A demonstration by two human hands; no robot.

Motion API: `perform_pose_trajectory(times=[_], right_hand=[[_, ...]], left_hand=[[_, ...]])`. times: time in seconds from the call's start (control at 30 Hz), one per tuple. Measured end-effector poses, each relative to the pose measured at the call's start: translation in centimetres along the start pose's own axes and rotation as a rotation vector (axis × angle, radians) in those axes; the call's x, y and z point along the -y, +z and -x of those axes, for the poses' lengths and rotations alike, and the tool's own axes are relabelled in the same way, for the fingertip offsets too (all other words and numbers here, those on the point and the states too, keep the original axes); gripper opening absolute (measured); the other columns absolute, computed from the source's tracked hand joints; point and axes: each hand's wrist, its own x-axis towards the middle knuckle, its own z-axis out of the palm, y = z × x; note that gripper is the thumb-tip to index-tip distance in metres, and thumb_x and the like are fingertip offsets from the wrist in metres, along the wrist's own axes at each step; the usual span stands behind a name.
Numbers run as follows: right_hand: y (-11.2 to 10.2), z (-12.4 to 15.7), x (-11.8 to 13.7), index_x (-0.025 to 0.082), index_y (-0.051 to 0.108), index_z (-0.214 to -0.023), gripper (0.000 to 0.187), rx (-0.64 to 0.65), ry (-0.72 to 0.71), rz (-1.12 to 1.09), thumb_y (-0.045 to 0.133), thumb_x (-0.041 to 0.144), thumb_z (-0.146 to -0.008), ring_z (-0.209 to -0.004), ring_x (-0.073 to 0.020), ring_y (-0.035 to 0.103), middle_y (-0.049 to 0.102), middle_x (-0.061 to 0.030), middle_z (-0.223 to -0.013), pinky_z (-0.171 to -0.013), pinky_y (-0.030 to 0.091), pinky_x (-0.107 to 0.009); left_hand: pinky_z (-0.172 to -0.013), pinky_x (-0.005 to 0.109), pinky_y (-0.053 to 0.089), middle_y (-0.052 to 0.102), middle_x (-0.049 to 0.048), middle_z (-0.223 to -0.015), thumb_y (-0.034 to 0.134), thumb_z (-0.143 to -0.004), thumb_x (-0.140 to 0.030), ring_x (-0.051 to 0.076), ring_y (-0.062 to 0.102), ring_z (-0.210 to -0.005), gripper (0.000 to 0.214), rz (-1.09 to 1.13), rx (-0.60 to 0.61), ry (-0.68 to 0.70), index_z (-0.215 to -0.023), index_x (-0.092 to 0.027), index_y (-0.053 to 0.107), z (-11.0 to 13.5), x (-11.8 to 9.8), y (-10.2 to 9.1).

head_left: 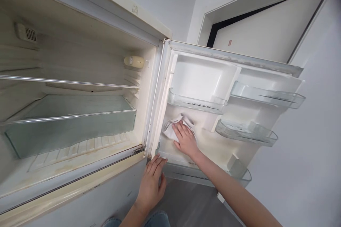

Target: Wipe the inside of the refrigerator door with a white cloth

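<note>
My right hand presses a crumpled white cloth against the inner panel of the open fridge door, between a clear upper door shelf and the bottom door bin. Part of the cloth is hidden beneath the fingers. Lower and to the left, my left hand rests its outstretched fingertips on the corner of the door by the bottom bin, near the hinge side. Its thumb stands apart from the fingers, and nothing shows inside that hand.
At left is the fridge compartment, with a glass shelf, a greenish clear drawer and a yellowish lamp cover. More clear door shelves jut out at right. A white wall stands beside the door. Grey floor shows below.
</note>
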Motion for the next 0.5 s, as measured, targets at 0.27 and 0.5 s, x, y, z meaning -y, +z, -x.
perform_pose_trajectory(times=[0.27, 0.5], right_hand=[[0.3, -0.2, 0.9, 0.016, 0.028, -0.15, 0.072, 0.308, -0.311, -0.131, 0.055, 0.03, -0.084, -0.137, -0.0221, 0.037, 0.037, -0.0074, -0.153, -0.109, 0.038, -0.037], [-0.5, -0.5, -0.2, 0.017, 0.032, -0.148, 0.072, 0.16, -0.211, -0.032, 0.058, 0.036, -0.084, -0.137, -0.0252, 0.035, 0.039, -0.0089, -0.151, -0.111, 0.035, -0.039]], left_hand=[[-0.109, 0.046, 0.048, 0.058, 0.0066, -0.134, 0.04, -0.086, -0.009, 0.021, 0.04, -0.138, 0.052, 0.022, 0.02, -0.008, -0.136, -0.024, 0.038, -0.2, 0.2, -0.2], [-0.108, 0.047, 0.048, 0.058, 0.0073, -0.134, 0.04, -0.086, -0.008, 0.022, 0.042, -0.138, 0.052, 0.034, 0.019, -0.013, -0.135, -0.024, 0.04, -0.1, 0.1, -0.5]])
